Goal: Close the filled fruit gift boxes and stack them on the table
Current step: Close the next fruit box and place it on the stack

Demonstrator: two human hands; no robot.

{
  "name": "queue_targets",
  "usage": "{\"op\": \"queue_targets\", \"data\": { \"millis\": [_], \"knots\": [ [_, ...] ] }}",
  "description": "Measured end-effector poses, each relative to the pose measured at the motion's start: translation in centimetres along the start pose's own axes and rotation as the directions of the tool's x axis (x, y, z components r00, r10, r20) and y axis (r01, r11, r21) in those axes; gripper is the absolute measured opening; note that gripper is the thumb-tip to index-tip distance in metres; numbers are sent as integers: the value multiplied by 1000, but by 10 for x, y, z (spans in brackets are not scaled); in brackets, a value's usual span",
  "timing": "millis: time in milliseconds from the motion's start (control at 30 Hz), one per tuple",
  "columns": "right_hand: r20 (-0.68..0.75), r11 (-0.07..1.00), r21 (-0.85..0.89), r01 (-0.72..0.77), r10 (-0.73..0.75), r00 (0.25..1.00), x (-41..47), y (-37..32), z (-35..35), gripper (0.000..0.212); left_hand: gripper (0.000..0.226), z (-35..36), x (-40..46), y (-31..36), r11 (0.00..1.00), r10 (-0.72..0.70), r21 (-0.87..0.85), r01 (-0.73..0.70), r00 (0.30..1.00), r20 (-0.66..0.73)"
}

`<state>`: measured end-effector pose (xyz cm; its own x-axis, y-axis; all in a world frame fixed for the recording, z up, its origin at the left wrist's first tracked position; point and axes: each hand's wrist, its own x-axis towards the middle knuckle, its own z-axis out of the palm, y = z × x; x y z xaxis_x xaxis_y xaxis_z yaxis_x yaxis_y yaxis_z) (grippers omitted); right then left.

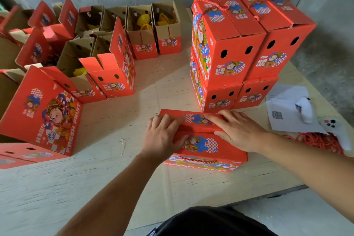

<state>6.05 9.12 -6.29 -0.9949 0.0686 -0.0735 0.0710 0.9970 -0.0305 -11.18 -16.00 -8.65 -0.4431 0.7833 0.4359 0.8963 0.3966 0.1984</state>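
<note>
Two hands, left (162,136) and right (238,130), fingers flat, pressing one red printed cardboard gift box (206,145); four closed matching boxes (239,48) stacked behind

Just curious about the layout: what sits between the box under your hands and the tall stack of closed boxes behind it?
Nothing; the head view shows the box nearly against the stack.

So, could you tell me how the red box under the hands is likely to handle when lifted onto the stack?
The red gift box is corrugated card, so probably stiff. If filled like the open boxes, likely hefty. Both the left hand and right hand press its flaps, which might spring up.
</note>
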Motion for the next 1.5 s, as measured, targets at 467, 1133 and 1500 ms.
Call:
{"op": "queue_targets", "data": {
  "millis": [467,1133,1500],
  "knots": [
    [16,992,125,30,-32,999,-4,4,-6,67,75,-6,50,-13,947,68,220,-233,817,572],
    [-181,927,93,-362,373,910,-48,-84,17,100,75,-7,53,-16,976,118,129,-178,920,374],
    [-208,968,40,-247,250,946,-34,-58,6,97,90,-6,51,-8,997,-45,81,-2,819,572]
  ]
}}
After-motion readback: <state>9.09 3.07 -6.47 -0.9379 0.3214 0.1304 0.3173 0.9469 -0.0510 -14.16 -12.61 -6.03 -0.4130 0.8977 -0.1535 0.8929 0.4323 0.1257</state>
